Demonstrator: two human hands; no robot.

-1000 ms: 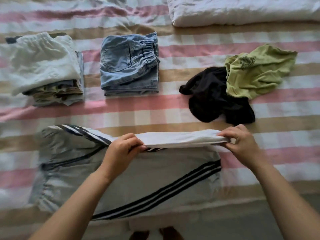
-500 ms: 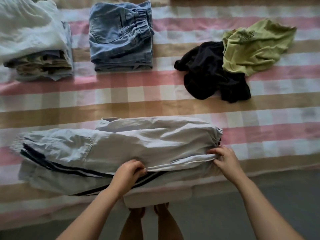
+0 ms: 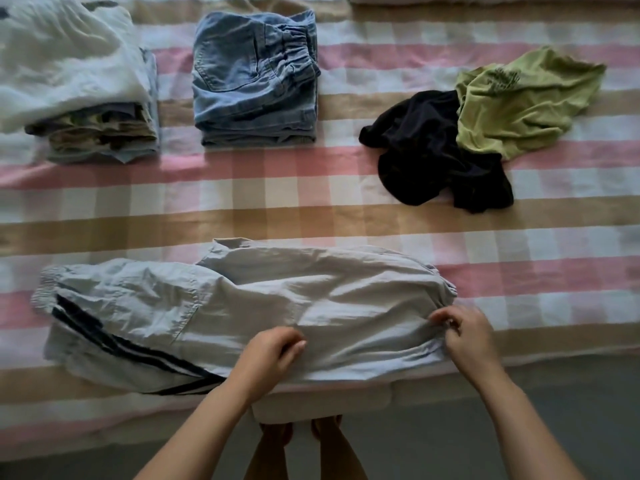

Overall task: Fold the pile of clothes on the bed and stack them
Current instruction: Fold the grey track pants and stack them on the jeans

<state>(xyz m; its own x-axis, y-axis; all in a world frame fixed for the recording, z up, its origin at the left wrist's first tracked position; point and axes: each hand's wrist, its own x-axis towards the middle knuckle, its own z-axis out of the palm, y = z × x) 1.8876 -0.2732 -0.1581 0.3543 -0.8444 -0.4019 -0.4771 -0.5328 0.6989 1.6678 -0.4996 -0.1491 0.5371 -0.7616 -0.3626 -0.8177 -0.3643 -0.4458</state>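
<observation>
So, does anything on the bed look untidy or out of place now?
The black garment and green shirt lie crumpled at the right, the green overlapping the black, unlike the folded jeans and the stack. The trousers, held by the left hand and right hand, are only half folded. Nothing looks damaged.
</observation>
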